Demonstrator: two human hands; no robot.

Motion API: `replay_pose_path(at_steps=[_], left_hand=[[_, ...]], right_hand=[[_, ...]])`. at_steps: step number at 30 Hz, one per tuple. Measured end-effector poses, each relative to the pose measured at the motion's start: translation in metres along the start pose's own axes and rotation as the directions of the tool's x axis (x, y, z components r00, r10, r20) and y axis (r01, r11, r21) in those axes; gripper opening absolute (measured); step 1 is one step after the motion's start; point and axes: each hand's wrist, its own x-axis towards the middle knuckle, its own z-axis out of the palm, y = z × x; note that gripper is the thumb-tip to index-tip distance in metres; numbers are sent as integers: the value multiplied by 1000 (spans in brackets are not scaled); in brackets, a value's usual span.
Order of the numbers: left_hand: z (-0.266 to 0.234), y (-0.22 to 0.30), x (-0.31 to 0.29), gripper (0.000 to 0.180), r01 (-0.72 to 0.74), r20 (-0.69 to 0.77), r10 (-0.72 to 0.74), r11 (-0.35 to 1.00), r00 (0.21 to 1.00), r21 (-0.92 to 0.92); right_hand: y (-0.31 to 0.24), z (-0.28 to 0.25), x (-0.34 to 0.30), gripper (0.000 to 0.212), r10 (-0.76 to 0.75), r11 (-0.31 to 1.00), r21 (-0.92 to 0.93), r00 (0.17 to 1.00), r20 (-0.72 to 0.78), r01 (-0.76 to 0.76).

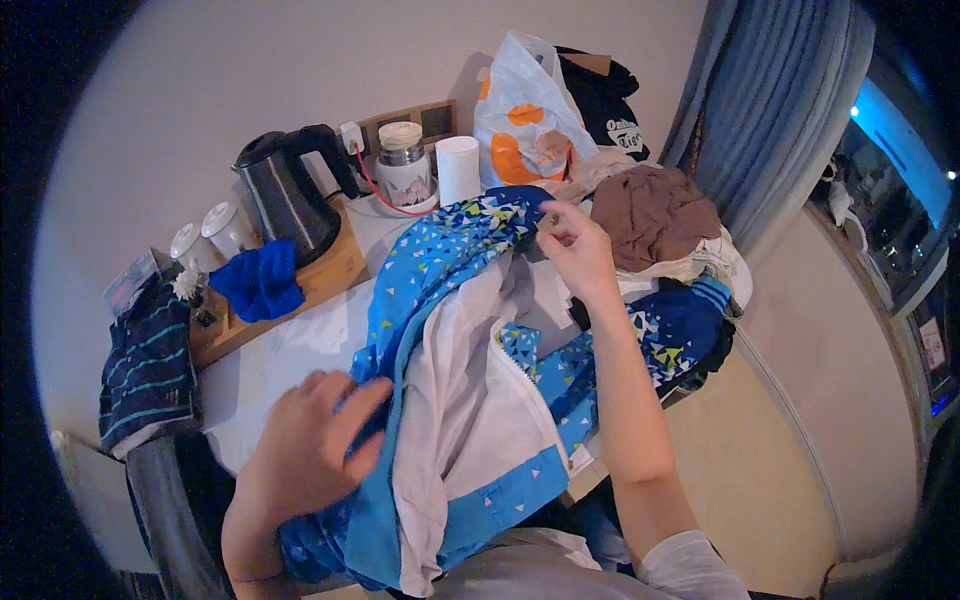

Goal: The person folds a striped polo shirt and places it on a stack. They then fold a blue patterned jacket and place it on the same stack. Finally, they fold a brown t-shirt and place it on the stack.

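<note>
A blue zip-up jacket (385,520) patterned with small triangles lies spread over the white table, its pale lining (480,400) partly turned outward. Dark blue cloth at its far end is pinched between the thumb and fingers of my right hand (578,250). My left hand (315,445) is over the jacket's left edge, slightly blurred, fingers bent but apart; whether they touch the cloth is hard to tell. To the right, a sleeve with a ribbed striped cuff (712,296) stretches toward the table's edge.
Along the wall stand a black kettle (290,195) on a wooden tray, white cups (228,228), a thermos (404,165), a white cylinder (458,170) and a plastic bag (525,120). A blue cloth (258,280), striped garment (150,360) and brown garment (655,215) lie around the jacket.
</note>
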Motion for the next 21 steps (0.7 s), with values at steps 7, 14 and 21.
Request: replay_pose_path(at_steps=[7,14,21], left_hand=[[24,58,-32,46,-172,257,194,979,947,-105],[19,38,-36,31,129,561,-202,978,803,167],[-4,-63,-104,38,549,-104,-560,731,822,405]], right_hand=[[56,46,2,37,-316,824,-471,945,79,315],[-52,67,-57,22,-395,914,122,780,486,387],[-151,44,-115,19,-466,879,396,305,831,265]])
